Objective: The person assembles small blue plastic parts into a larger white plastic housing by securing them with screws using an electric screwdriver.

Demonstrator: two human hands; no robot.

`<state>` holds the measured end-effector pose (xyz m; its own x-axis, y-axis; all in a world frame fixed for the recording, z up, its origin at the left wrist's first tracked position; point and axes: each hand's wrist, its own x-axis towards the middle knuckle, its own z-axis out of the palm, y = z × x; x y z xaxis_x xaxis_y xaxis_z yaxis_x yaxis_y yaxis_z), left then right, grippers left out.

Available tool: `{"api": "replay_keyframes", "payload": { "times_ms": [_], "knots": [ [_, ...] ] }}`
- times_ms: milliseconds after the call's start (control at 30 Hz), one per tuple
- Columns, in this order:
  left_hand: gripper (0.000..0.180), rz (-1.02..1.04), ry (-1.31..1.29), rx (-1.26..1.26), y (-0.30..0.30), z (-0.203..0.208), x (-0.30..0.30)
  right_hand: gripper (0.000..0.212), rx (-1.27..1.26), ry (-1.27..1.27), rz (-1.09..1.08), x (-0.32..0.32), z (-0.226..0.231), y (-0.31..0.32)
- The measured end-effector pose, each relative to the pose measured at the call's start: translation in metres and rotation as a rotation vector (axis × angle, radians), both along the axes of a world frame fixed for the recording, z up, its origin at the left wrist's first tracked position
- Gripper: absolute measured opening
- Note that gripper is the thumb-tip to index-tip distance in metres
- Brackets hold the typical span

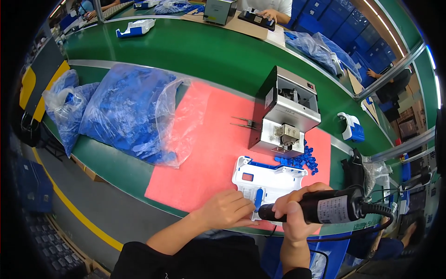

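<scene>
My right hand [297, 211] is wrapped round a black electric screwdriver [327, 206] with a white label and a corded rear end. The screwdriver lies nearly level, its front end pointing left at the near edge of a white plastic housing [274, 179]. That housing lies with its hollow side up on a pink foam mat [186, 181]. A blue elongated part [259, 199] sits in it, just beyond the screwdriver's front end. My left hand [226, 209] has its fingers closed at the housing's near left corner; its fingertips are partly hidden.
Beyond the housing stands a metal screw-feeder-like machine [288, 116], small blue parts [304, 160] beside it. A clear bag of blue parts [127, 111] covers the left. A green conveyor [195, 46] runs behind, carrying blue-and-white housings [135, 28]. A person's hand [269, 15] works across it.
</scene>
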<state>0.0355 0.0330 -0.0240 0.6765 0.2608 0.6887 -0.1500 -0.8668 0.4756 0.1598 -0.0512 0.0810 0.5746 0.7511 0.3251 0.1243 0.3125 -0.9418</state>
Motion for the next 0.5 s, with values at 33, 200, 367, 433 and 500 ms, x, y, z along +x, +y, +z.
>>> {"api": "replay_keyframes", "payload": {
  "times_ms": [33,200,367,433,500],
  "knots": [
    [0.032,0.002,0.001,-0.002,0.0,0.0,0.0,0.04,-0.002,0.001,0.002,0.001,0.002,0.0],
    [0.032,0.01,0.024,-0.002,0.003,0.002,-0.002,0.043,0.113,-0.006,-0.086,0.002,0.013,0.01],
    [0.031,-0.019,0.036,0.017,0.001,0.006,0.006,0.026,0.663,0.169,-0.07,0.075,0.058,0.038],
    [0.031,0.015,0.021,0.031,0.0,0.002,0.006,0.014,0.781,0.419,-0.247,0.115,0.07,0.074],
    [0.031,0.022,-0.008,0.045,0.0,-0.001,0.003,0.013,0.588,0.428,-0.557,0.144,0.064,0.12]
  ]
}}
